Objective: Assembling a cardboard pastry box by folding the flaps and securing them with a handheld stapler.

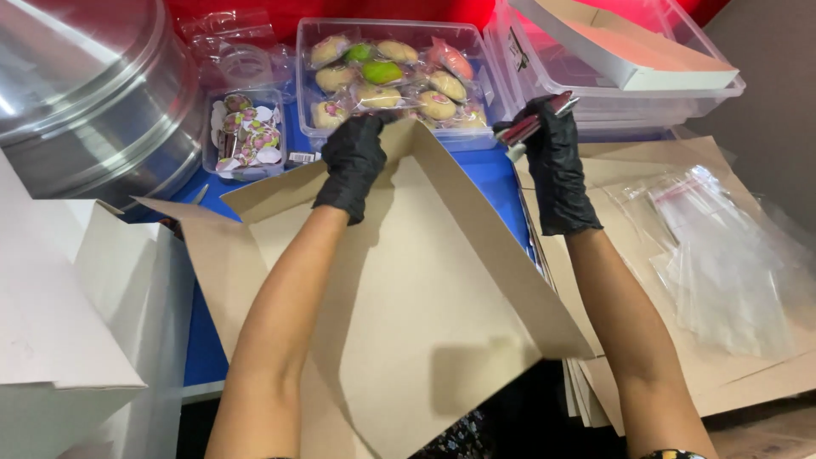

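Cardboard sheet (408,289) before cookie tub (391,76), sticker tub (246,132) left, bags (722,255) right

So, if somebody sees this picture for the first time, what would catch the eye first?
Most likely the two hands in black gloves at the centre: the left hand grips the top edge of a large brown cardboard sheet, and the right hand holds a slim reddish tool. Behind them, a clear plastic tub of wrapped colourful pastries stands on the blue table, with a big metal lid at far left.
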